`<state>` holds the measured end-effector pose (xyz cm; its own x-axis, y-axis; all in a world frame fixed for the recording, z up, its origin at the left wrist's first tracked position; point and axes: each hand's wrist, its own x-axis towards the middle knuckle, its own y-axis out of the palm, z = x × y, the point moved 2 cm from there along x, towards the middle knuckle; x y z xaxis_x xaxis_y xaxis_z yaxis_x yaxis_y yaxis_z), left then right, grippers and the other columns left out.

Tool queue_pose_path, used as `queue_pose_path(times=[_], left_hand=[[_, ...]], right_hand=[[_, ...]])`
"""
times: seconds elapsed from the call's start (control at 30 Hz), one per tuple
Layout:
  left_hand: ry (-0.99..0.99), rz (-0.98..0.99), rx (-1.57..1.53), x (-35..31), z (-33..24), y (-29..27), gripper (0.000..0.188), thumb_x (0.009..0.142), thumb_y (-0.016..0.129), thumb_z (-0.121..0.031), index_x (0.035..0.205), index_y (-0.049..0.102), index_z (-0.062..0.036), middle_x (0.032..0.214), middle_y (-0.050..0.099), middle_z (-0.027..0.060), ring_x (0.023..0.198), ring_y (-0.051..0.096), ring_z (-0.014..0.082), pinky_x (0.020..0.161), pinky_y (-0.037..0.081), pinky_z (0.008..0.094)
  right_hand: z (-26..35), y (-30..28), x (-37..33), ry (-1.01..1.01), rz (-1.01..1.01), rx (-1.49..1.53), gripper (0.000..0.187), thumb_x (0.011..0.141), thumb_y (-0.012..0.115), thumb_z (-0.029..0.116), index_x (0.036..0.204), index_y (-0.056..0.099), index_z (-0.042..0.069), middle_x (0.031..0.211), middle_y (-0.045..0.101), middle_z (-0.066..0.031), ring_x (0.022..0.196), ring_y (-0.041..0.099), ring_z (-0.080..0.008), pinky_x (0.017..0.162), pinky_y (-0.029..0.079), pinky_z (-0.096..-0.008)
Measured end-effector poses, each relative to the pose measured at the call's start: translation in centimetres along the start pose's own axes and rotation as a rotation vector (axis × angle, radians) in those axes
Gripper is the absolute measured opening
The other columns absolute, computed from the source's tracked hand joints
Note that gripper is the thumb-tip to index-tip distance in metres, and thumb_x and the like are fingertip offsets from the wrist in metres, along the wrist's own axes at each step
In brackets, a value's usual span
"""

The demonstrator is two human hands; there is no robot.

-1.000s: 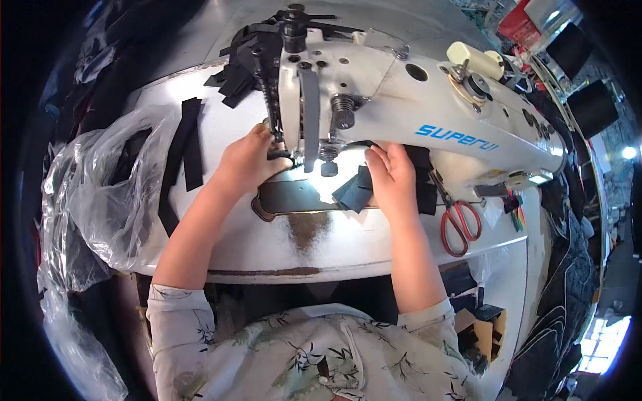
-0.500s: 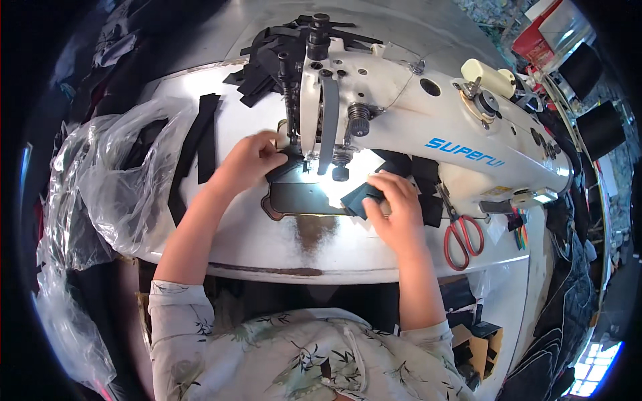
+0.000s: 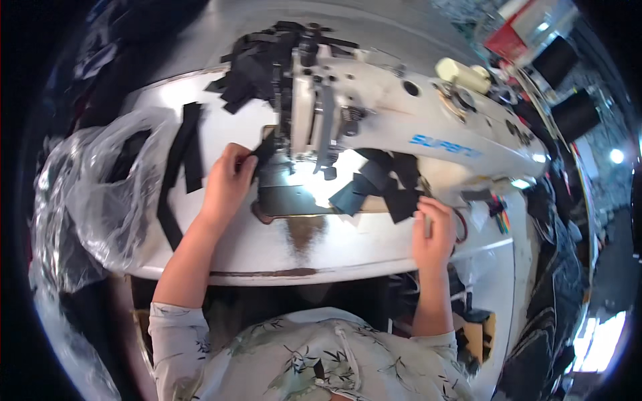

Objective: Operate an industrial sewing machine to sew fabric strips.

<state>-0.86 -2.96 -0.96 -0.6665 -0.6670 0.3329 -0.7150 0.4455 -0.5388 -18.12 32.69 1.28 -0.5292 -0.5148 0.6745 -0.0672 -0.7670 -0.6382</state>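
My left hand [image 3: 231, 177] is beside the needle area of a white sewing machine [image 3: 381, 110], its thumb and fingers pinched on a narrow black fabric strip [image 3: 265, 151] that runs toward the presser foot. To the right of the lit needle plate, my right hand [image 3: 435, 234] hovers over the red-handled scissors [image 3: 461, 225], covering most of them. Its thumb and fingers are apart, and the fingertips come close to the edge of a black fabric piece [image 3: 402, 204]. Another dark piece [image 3: 348, 195] lies right of the needle on the machine bed [image 3: 287, 200].
Black fabric scraps [image 3: 251, 67] are heaped behind the machine head. Long black strips [image 3: 192, 147] and a clear plastic bag [image 3: 100, 194] lie at the left. A cream thread spool [image 3: 463, 75] tops the machine. Below the table's right side is a cardboard box [image 3: 473, 341].
My right hand has left the dark piece by the needle and moved right, over the scissors. My left hand has drawn slightly away from the needle, and the whole view has shifted.
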Motion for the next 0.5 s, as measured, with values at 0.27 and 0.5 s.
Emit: queue_pose_path(times=[0.27, 0.5], left_hand=[[-0.093, -0.003, -0.198, 0.7, 2.1, 1.6, 0.010, 0.101, 0.060, -0.004, 0.106, 0.052, 0.0005, 0.087, 0.062, 0.0085, 0.069, 0.060, 0.0112, 0.058, 0.055, 0.0278], [0.024, -0.043, -0.216, 0.0, 1.1, 0.7, 0.014, 0.098, 0.063, -0.007, 0.110, 0.060, -0.0003, 0.086, 0.072, 0.0132, 0.077, 0.072, 0.0205, 0.070, 0.053, 0.0332]], right_hand=[[-4.2, -6.1, -3.0, 0.190, 0.384, -0.332, 0.023, 0.093, 0.066, 0.016, 0.113, 0.064, 0.006, 0.120, 0.062, -0.0119, 0.110, 0.059, -0.0371, 0.090, 0.051, -0.0479], [-4.5, -5.6, -6.6, 0.453, 0.260, 0.054, 0.013, 0.098, 0.062, 0.012, 0.110, 0.057, 0.009, 0.096, 0.063, -0.0094, 0.084, 0.063, -0.0258, 0.074, 0.051, -0.0362]])
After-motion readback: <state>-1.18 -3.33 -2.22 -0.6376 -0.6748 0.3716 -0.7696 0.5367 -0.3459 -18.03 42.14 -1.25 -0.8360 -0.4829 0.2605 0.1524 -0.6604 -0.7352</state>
